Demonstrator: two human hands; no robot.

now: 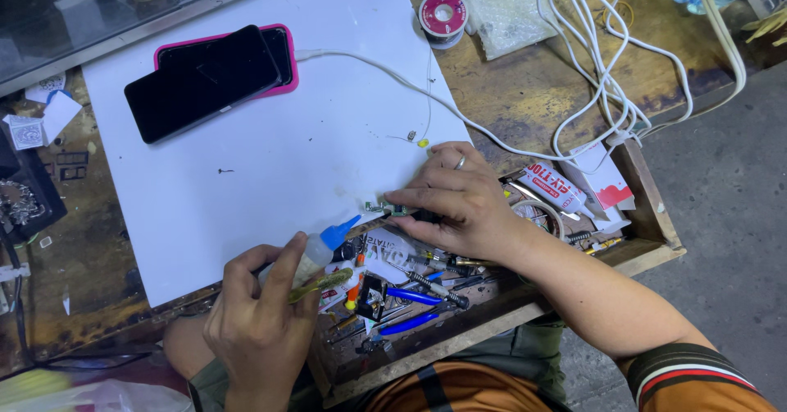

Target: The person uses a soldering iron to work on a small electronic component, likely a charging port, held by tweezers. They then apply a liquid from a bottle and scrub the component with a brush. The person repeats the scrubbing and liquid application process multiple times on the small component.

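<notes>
The small greenish circuit part lies at the near edge of the white sheet, pinned under the fingertips of the right hand, whose fingers are pressed together on it. The blue nozzle of the small clear squeeze bottle points at the part from just beside those fingertips, not visibly touching. The left hand has its fingers curled around the bottle body and also clamps a green-bristled brush. Judgement: application of liquid appears to be at its start; no wet patch is discernible on the part, and the brush is not yet on it.

Below the right-hand fingers, an open wooden drawer holds blue-handled pliers, screwdrivers and a red-and-white adhesive tube. Beyond the fingers, a thin white wire crosses the sheet. Well apart lie two black phones, one in a pink case, a solder spool, and looped white cables on the worn bench. The drawer clutter crowds the left wrist; the wire lies near the part.
</notes>
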